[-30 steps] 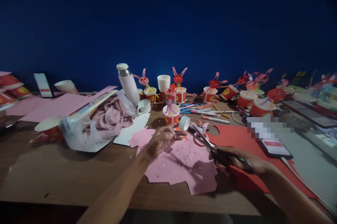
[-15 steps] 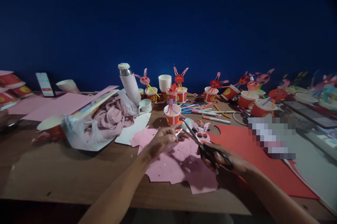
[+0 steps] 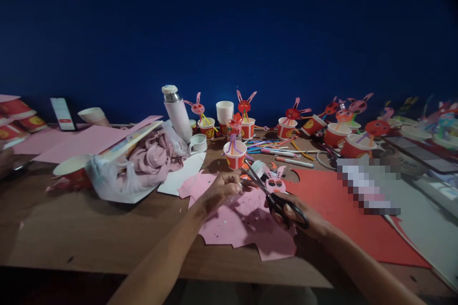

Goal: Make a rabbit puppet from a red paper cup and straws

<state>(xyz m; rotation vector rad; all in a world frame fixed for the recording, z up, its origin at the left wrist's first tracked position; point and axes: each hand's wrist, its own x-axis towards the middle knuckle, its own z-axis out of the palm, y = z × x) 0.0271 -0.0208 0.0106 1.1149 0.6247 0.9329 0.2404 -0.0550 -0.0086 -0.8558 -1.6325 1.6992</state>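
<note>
My right hand grips black-handled scissors, their blades pointing up and left toward my left hand. My left hand is closed in a pinch just left of the blades; a tiny whitish bit shows at its fingertips, too small to name. Below both hands lies a pink sheet with cut edges, strewn with small dark scraps. Right behind the scissors is a pink rabbit face with dark eyes, beside a pale, round, ridged item. A red-and-white paper cup with purple stems stands behind my left hand.
Rabbit figures in paper cups line the back by the blue wall. Coloured pens lie before them. A red sheet covers the right side. A plastic bag, thermos and phone are left. Another person's hand shows far left.
The scissors and my right hand have shifted slightly left, and the blades look closer together. My left hand stays pinched in nearly the same place.
</note>
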